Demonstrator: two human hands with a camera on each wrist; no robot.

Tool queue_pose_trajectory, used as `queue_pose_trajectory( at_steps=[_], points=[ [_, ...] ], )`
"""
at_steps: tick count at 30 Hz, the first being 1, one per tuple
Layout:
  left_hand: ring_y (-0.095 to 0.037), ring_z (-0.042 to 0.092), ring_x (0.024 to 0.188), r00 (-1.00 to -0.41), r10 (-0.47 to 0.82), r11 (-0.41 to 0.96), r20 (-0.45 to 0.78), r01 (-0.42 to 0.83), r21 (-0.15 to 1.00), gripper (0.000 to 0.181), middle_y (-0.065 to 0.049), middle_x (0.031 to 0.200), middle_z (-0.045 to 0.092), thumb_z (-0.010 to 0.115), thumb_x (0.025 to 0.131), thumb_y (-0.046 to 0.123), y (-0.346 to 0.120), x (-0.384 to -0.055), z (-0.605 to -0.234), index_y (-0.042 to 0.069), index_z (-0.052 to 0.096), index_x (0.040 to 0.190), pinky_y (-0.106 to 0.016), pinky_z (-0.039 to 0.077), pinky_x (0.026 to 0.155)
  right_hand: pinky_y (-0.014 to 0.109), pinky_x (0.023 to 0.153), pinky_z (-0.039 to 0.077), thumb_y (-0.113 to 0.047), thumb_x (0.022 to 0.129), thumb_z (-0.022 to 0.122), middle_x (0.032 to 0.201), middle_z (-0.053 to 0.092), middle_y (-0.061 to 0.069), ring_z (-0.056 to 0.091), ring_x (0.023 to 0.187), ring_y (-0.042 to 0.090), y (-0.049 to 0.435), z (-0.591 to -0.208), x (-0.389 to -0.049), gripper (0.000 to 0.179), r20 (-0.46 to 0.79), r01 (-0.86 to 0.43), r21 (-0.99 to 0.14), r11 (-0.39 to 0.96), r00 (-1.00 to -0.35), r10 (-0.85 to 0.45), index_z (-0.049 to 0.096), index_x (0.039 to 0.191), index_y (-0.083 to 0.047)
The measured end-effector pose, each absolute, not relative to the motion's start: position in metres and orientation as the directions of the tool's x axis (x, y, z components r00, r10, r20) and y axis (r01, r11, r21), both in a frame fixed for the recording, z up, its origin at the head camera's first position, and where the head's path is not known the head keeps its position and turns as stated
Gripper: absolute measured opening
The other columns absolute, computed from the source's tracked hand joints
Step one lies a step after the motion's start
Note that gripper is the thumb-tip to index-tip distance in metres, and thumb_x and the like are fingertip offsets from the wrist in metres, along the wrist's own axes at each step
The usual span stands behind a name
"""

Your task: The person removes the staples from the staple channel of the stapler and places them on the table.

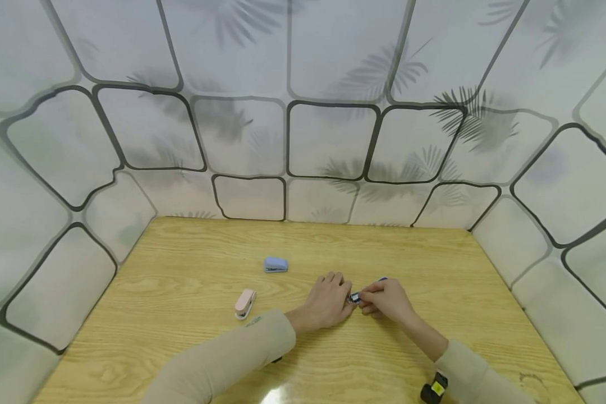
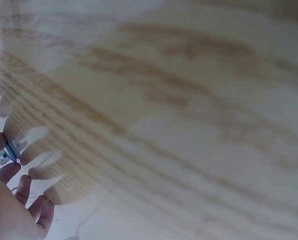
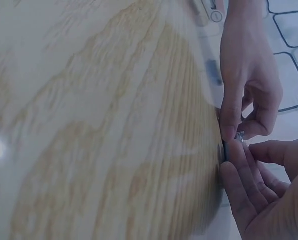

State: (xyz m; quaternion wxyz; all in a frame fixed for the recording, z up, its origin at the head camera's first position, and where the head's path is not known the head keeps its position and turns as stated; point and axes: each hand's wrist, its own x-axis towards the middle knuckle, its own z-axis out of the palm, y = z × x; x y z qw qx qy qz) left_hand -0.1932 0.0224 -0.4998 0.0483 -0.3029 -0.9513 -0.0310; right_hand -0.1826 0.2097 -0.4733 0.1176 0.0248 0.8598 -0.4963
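Note:
A small stapler [image 1: 354, 297] in dark blue with bright metal parts lies low over the table between the two hands, mostly covered by fingers. The left hand [image 1: 328, 300] rests palm down and pinches its near-left end; in the right wrist view that thumb points down beside the metal. From the other side, the right hand [image 1: 388, 300] grips the stapler between thumb and fingers, and a blue end pokes out behind its knuckles. In the left wrist view the stapler [image 2: 9, 151] shows only as a small grey-blue piece among fingertips.
A light-blue stapler [image 1: 275, 265] lies farther back, left of the hands. A pink stapler [image 1: 244, 304] sits nearer, beside the left sleeve. The wooden table [image 1: 182, 269] is bordered by patterned cloth walls [image 1: 323, 140] at the back and sides.

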Motion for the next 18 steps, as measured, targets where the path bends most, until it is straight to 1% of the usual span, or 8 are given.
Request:
queue_pose_trajectory(
  at_steps=[6,9,13,14,18],
  points=[
    [-0.016,0.058,0.102,-0.81,0.576,0.813,0.113,0.582,0.028,0.032,0.0,0.113,0.064,0.057,0.105,0.048,0.022,-0.192,-0.499,0.019,0.066,0.116,-0.03,0.05,0.085,0.029,0.059,0.063,-0.014,0.098,0.074,0.08,0.08,0.011,0.079,0.067,0.018,0.212,-0.475,-0.184,0.022,-0.233,0.157,-0.85,0.503,-0.968,-0.091,0.078,0.105,0.006],
    [-0.016,0.058,0.102,-0.811,0.575,0.814,0.109,0.581,0.031,0.032,0.001,0.113,0.064,0.058,0.105,0.048,0.022,-0.193,-0.499,0.02,0.065,0.117,-0.03,0.05,0.085,0.03,0.059,0.063,-0.012,0.098,0.072,0.08,0.08,0.011,0.079,0.068,0.019,0.211,-0.475,-0.184,0.02,-0.227,0.146,-0.853,0.501,-0.968,-0.103,0.078,0.104,0.007],
    [-0.016,0.058,0.102,-0.812,0.572,0.814,0.116,0.58,0.044,0.032,0.0,0.113,0.064,0.059,0.104,0.048,0.022,-0.193,-0.499,0.019,0.066,0.116,-0.03,0.05,0.085,0.029,0.06,0.063,-0.01,0.101,0.068,0.083,0.08,0.012,0.078,0.068,0.017,0.213,-0.473,-0.182,0.02,-0.232,0.156,-0.862,0.481,-0.967,-0.102,0.076,0.106,0.008],
    [-0.016,0.058,0.101,-0.811,0.572,0.813,0.123,0.58,0.049,0.031,0.0,0.112,0.064,0.059,0.104,0.047,0.023,-0.193,-0.499,0.019,0.066,0.115,-0.03,0.05,0.084,0.029,0.06,0.063,-0.01,0.101,0.067,0.084,0.08,0.012,0.077,0.069,0.016,0.214,-0.471,-0.182,0.021,-0.235,0.164,-0.867,0.47,-0.967,-0.097,0.075,0.107,0.009],
    [-0.015,0.057,0.095,-0.81,0.567,0.81,0.15,0.581,0.074,0.025,0.001,0.104,0.063,0.062,0.101,0.045,0.023,-0.193,-0.499,0.02,0.065,0.104,-0.03,0.048,0.08,0.03,0.062,0.063,-0.01,0.103,0.064,0.089,0.08,0.013,0.076,0.072,0.015,0.223,-0.465,-0.179,0.024,-0.242,0.179,-0.877,0.446,-0.966,-0.089,0.072,0.111,0.011]
  ],
)
